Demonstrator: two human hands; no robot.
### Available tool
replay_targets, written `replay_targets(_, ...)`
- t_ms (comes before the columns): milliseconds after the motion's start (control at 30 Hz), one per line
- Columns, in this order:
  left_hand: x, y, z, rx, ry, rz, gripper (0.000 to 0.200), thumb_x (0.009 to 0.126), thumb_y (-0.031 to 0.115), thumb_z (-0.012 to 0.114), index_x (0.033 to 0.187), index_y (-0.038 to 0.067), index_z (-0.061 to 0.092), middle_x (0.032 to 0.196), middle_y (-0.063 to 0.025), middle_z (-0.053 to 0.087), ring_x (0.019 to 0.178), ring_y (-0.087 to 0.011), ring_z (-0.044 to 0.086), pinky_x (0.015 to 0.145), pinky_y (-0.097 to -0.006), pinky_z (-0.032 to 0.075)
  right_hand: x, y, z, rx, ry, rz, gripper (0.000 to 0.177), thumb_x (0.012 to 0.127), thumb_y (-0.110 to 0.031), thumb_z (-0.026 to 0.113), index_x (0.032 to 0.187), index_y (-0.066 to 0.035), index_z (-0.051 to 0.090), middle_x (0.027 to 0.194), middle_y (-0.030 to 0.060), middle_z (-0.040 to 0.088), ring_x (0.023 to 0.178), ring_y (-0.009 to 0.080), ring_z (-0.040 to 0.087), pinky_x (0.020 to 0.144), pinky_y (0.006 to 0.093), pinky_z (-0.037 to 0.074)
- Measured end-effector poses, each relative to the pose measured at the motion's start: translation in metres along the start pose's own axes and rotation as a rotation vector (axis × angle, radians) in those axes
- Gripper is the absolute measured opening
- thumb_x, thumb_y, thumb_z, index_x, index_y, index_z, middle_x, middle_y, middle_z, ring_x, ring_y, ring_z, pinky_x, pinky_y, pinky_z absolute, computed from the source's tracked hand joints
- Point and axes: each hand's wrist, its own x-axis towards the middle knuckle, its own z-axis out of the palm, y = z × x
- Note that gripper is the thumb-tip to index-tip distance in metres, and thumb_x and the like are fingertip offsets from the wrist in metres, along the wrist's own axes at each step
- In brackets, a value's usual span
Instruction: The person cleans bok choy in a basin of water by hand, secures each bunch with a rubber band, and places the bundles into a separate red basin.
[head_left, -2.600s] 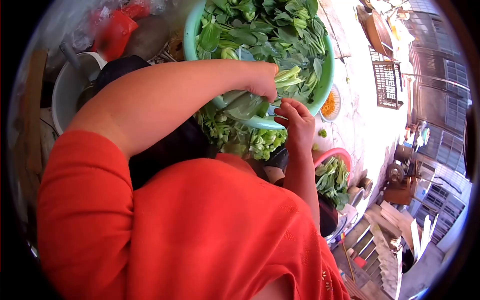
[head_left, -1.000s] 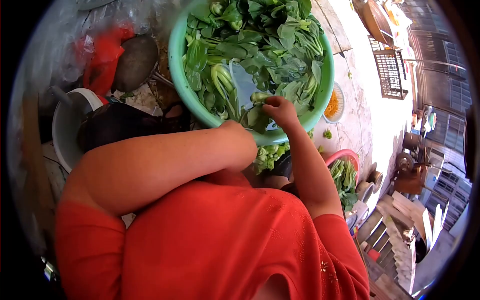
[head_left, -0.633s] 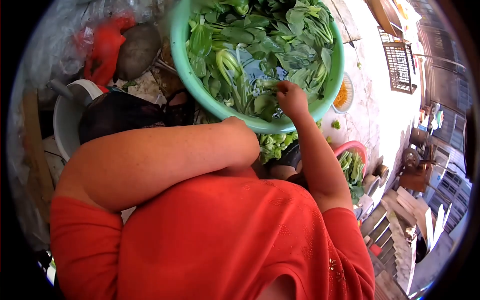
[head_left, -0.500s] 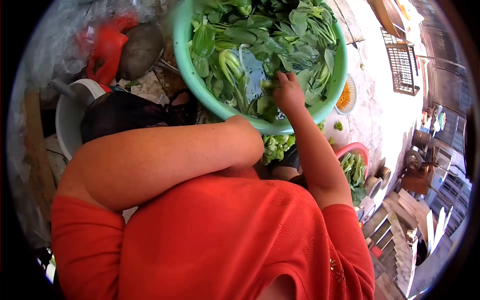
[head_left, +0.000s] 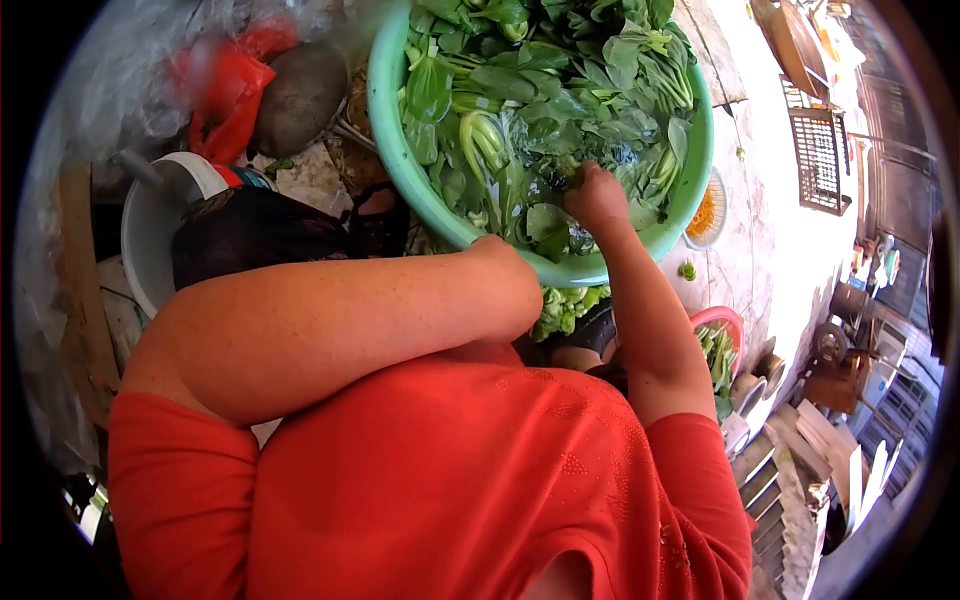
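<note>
A green plastic basin [head_left: 385, 130] holds water and many heads of bok choy [head_left: 485, 145] with dark leaves and pale stems. My right hand [head_left: 598, 198] is inside the near right part of the basin, its fingers curled around a bunch of bok choy at the water surface. The water ripples beside it. My left hand [head_left: 512, 278] is bent inward at the basin's near rim; its fingers are hidden from view. Below the rim, more leafy greens [head_left: 570, 312] show between my arms.
A grey bucket [head_left: 145, 240] stands at left, near a red plastic bag [head_left: 225, 95]. To the right are a small basket with orange shreds [head_left: 706, 213], a pink basin of greens [head_left: 735, 325] and a black crate [head_left: 820, 160]. Wooden boards [head_left: 830, 450] lie further right.
My right hand has moved slightly within the basin, and the water near it is now more stirred. The whole view has shifted a little, moving the basin right and down.
</note>
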Motion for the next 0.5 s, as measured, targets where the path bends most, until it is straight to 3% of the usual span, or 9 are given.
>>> replay_targets(33, 0.0, -0.001, -0.001, 0.0, -0.001, -0.001, 0.025, 0.083, 0.014, 0.053, 0.102, 0.006, 0.067, 0.1, -0.0136, 0.065, 0.091, -0.0274, 0.066, 0.075, -0.0394, 0.053, -0.005, -0.003, 0.004, -0.098, -0.083, -0.121, 0.026, 0.072, -0.016, 0.059, 0.096, -0.005, 0.056, 0.103, 0.0198, 0.063, 0.099, 0.036, 0.06, 0.084, 0.0448, 0.049)
replay_targets(133, 0.002, -0.003, -0.002, 0.031, 0.01, -0.003, 0.024, 0.083, 0.015, 0.054, 0.101, 0.006, 0.067, 0.1, -0.0134, 0.065, 0.09, -0.0273, 0.066, 0.075, -0.0391, 0.052, -0.004, -0.005, -0.008, -0.068, -0.174, -0.123, 0.029, 0.072, -0.017, 0.061, 0.097, -0.005, 0.056, 0.105, 0.0201, 0.062, 0.101, 0.0361, 0.059, 0.086, 0.0447, 0.049)
replay_targets(233, 0.001, -0.004, -0.001, 0.033, 0.049, 0.001, 0.023, 0.083, 0.015, 0.054, 0.1, 0.006, 0.066, 0.099, -0.0129, 0.066, 0.088, -0.0272, 0.067, 0.074, -0.039, 0.053, -0.002, 0.003, -0.01, 0.14, -0.002, 0.007, 0.033, 0.07, -0.02, 0.065, 0.098, -0.004, 0.056, 0.107, 0.0205, 0.061, 0.102, 0.0364, 0.059, 0.087, 0.0438, 0.049)
replay_targets(300, 0.002, -0.004, 0.002, 0.022, 0.067, 0.001, 0.023, 0.083, 0.015, 0.054, 0.1, 0.006, 0.066, 0.098, -0.0127, 0.065, 0.088, -0.0273, 0.067, 0.073, -0.039, 0.053, -0.01, -0.003, -0.002, 0.134, 0.009, -0.206, 0.037, 0.069, -0.02, 0.067, 0.1, -0.004, 0.056, 0.109, 0.0204, 0.061, 0.101, 0.0363, 0.059, 0.088, 0.0431, 0.049)
replay_targets(433, 0.004, -0.004, 0.0, 0.019, 0.042, -0.001, 0.023, 0.083, 0.015, 0.054, 0.101, 0.006, 0.066, 0.098, -0.0126, 0.065, 0.088, -0.0278, 0.067, 0.073, -0.0393, 0.053, -0.011, -0.018, 0.003, -0.147, -0.208, -0.137, 0.033, 0.073, -0.023, 0.062, 0.1, -0.005, 0.058, 0.107, 0.0189, 0.063, 0.099, 0.0368, 0.06, 0.088, 0.0429, 0.049)
replay_targets(500, 0.003, -0.005, 0.002, 0.024, 0.062, -0.003, 0.023, 0.083, 0.015, 0.053, 0.101, 0.006, 0.066, 0.098, -0.0128, 0.065, 0.088, -0.028, 0.067, 0.073, -0.0394, 0.053, -0.008, -0.013, 0.001, -0.115, -0.218, -0.109, 0.03, 0.074, -0.024, 0.06, 0.099, -0.006, 0.06, 0.103, 0.0188, 0.063, 0.097, 0.0372, 0.06, 0.086, 0.0431, 0.05)
